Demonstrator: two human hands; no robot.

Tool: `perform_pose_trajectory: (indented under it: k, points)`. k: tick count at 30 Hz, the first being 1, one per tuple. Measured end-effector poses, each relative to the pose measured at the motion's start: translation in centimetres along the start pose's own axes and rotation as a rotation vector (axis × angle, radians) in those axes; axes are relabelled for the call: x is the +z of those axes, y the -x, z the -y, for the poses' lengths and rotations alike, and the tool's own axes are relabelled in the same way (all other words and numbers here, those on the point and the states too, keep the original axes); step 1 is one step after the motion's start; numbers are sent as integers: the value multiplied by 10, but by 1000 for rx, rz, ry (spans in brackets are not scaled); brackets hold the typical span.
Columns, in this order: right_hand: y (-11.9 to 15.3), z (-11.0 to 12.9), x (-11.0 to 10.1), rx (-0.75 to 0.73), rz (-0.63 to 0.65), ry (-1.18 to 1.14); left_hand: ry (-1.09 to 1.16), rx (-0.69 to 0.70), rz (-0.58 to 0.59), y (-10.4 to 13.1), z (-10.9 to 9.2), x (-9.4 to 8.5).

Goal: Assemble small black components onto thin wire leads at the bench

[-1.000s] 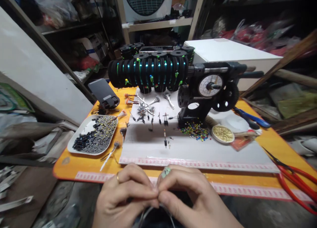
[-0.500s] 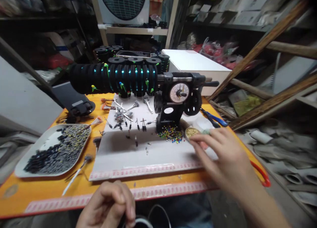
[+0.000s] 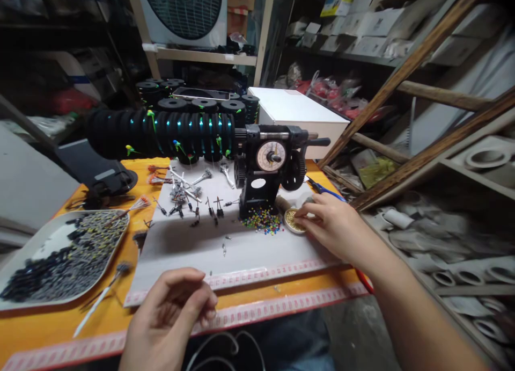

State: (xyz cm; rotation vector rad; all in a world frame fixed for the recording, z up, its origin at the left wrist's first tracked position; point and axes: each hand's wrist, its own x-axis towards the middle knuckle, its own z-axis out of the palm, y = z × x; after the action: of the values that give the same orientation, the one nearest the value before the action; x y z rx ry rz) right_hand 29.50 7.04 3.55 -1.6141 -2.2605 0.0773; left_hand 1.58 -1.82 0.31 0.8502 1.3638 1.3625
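My right hand [image 3: 328,220] reaches into a small round dish [image 3: 295,231] of tiny gold-coloured pieces. Its fingertips are pinched together there; whatever is between them is hidden. My left hand [image 3: 171,312] hovers at the table's front edge, loosely curled, with a gap between thumb and index finger and nothing visible in it. Left of the dish, a pile of small coloured beads [image 3: 263,219] lies at the foot of a black winding machine [image 3: 261,180] with a dial. Small black-bodied parts with wire leads [image 3: 216,210] lie on the white board [image 3: 177,263].
A white tray [image 3: 116,253] of small grey and black parts sits at left. Black spools with green line [image 3: 161,135] extend left from the machine. Blue-handled pliers [image 3: 328,191] lie behind my right hand. A white box [image 3: 298,105] stands behind, near a wooden ladder [image 3: 406,86].
My right hand has moved onto the dish and its fingers have dipped into the gold pieces. My left hand has risen, its thumb and index finger parting. The view has shifted right.
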Motion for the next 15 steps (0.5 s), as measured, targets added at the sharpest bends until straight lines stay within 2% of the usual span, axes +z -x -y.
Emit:
perform_pose_trajectory:
  k: [4, 9, 12, 15]
  points:
    - [4, 4, 0, 48, -59, -101, 18, 16, 63, -4, -2, 5]
    - [10, 9, 2, 158, -209, -318, 101, 25, 67, -1, -2, 8]
    - [16, 11, 3, 258, -259, -533, 154, 20, 79, 4, -3, 9]
    - [25, 22, 7, 341, -214, -823, 209, 7, 90, 11, -5, 10]
